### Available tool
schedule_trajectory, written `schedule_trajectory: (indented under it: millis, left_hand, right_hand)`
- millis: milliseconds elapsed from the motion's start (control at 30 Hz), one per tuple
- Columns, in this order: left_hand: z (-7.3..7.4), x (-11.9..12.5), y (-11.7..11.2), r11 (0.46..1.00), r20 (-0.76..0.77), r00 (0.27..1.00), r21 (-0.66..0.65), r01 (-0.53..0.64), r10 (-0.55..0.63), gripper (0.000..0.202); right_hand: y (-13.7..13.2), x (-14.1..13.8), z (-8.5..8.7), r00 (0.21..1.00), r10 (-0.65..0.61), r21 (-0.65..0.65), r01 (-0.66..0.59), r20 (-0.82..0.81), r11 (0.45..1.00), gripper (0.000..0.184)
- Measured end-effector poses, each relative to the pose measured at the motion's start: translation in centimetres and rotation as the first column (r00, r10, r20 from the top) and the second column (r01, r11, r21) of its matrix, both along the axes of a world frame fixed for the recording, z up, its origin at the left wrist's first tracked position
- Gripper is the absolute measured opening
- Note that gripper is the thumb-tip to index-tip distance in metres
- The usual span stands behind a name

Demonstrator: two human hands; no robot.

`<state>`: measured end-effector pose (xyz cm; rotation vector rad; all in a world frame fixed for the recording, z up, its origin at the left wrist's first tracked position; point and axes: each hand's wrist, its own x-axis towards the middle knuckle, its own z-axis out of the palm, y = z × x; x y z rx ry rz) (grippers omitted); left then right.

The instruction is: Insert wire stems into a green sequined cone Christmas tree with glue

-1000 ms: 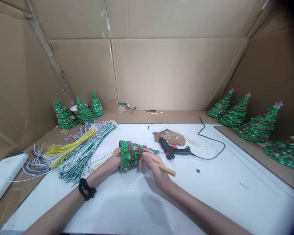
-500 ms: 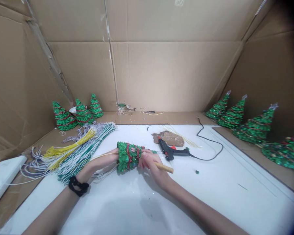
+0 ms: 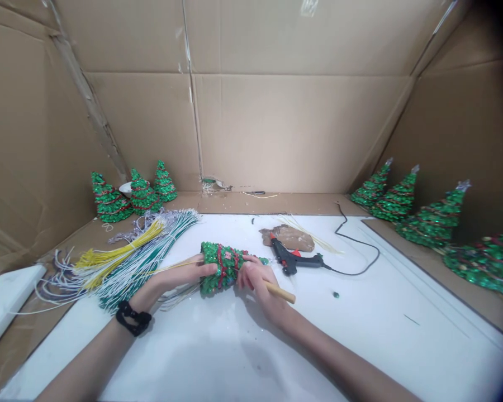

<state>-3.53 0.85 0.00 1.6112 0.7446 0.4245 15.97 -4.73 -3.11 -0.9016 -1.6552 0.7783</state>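
Observation:
A green beaded Christmas tree (image 3: 218,271) with red garland lies on its side, its wide base toward the left. My left hand (image 3: 193,269) grips it at the base, thumb over the outside and the fingers hidden inside the hollow end. My right hand (image 3: 254,276) is closed round a tool with a tan wooden handle (image 3: 281,291); the working end is hidden against the tree's side. Thin wires (image 3: 178,296) trail out of the base below my left wrist.
A black glue gun (image 3: 295,259) rests by a brown slab (image 3: 293,237), its cord curving right. Bundles of green-white (image 3: 151,268) and yellow wires (image 3: 119,245) lie left. Finished-looking trees stand left (image 3: 145,195) and right (image 3: 433,218). A green bead (image 3: 336,295) lies on the table.
My left thumb has come out over the tree's base edge; before, that hand was mostly inside the tree. My right hand and the tool have barely shifted.

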Motion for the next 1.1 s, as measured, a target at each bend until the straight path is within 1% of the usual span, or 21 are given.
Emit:
schedule_trajectory:
  millis: [133,233,333,433,567,633,733,900,1000,1100]
  left_hand:
    - [0.1,0.5,-0.4,0.989,-0.030,0.998,0.137,-0.051,0.056,0.050]
    - [0.1,0.8,-0.7,0.974,-0.030,0.995,0.206,-0.090,0.098,0.048]
    - [-0.3,1.0,-0.9,0.968,-0.030,0.992,0.223,-0.115,0.124,0.049]
    - [-0.8,1.0,-0.9,0.964,-0.026,0.984,0.208,-0.168,0.177,0.050]
    - [-1.2,1.2,-0.8,0.964,-0.013,0.979,0.174,-0.199,0.204,0.048]
    - [-1.1,1.4,-1.0,0.970,0.008,0.979,0.134,-0.204,0.204,0.047]
    - [-0.5,1.8,-1.4,0.971,0.036,0.972,0.049,-0.234,0.232,0.050]
    - [0.3,2.4,-2.0,0.954,0.042,0.955,-0.071,-0.291,0.294,0.054]
    - [0.2,2.5,-2.1,0.942,0.061,0.947,-0.144,-0.303,0.315,0.058]
    - [-0.1,2.5,-2.0,0.932,0.081,0.941,-0.188,-0.309,0.329,0.057]
  right_hand:
    - [-0.2,0.0,0.1,0.999,0.005,0.047,-0.007,0.041,0.999,0.048]
    - [-0.4,0.0,0.4,0.993,0.002,0.092,-0.013,0.119,0.996,0.047]
    - [-0.5,0.0,0.6,0.985,-0.016,0.131,-0.007,0.174,0.991,0.046]
    - [-0.5,0.0,0.5,0.983,-0.029,0.143,0.003,0.183,0.990,0.044]
    - [-0.3,-0.1,0.3,0.983,-0.039,0.152,0.011,0.180,0.988,0.043]
    - [-0.2,-0.1,0.2,0.983,-0.048,0.165,0.019,0.177,0.986,0.043]
    - [-0.2,-0.1,0.2,0.982,-0.052,0.172,0.020,0.181,0.985,0.042]
    - [-0.2,-0.1,0.2,0.983,-0.054,0.165,0.024,0.177,0.986,0.042]
    - [-0.2,-0.2,0.1,0.983,-0.064,0.166,0.035,0.171,0.985,0.043]
    - [-0.2,-0.2,0.0,0.984,-0.066,0.173,0.037,0.167,0.984,0.042]
